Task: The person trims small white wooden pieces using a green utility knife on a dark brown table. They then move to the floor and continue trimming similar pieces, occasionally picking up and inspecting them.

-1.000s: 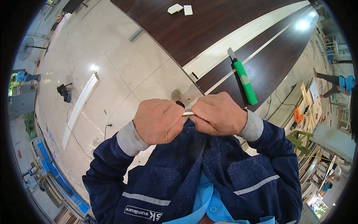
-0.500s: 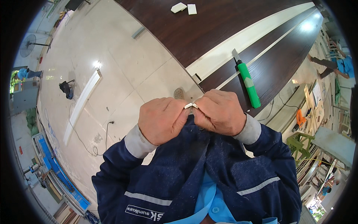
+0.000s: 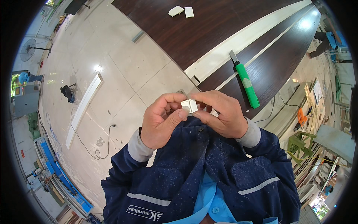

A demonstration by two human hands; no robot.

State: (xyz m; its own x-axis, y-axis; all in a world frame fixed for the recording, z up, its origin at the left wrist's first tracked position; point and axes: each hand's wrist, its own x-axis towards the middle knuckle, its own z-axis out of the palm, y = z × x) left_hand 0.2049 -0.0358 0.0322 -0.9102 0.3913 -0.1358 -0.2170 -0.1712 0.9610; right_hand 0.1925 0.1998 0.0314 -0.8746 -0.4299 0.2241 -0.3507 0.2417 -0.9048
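Observation:
A small white piece [image 3: 189, 106] with a line across its face is held in front of my chest. My left hand [image 3: 160, 121] is closed on it, thumb on the left side. From the right, the fingertips and thumb of my right hand [image 3: 223, 114] pinch it too. Whether the line is a full break I cannot tell. Just beyond my right hand, a green utility knife [image 3: 247, 86] lies on the dark brown boards, its blade out and pointing away from me. Two white offcuts, one angular [image 3: 176, 11] and one rectangular [image 3: 189, 12], lie farther off on the brown surface.
A white strip [image 3: 220, 46] runs between the dark boards [image 3: 164, 30]. On the tiled floor at left are a long white profile [image 3: 84, 112], a cable with a plug [image 3: 110, 134] and a black item [image 3: 68, 93]. A person [image 3: 332, 39] is at far right; a green stand [image 3: 301, 145] stands nearer.
The bent white piece between my closed hands is now turned to show its lined flat face. My fingers have loosened into a fingertip hold. The person at far right has shifted.

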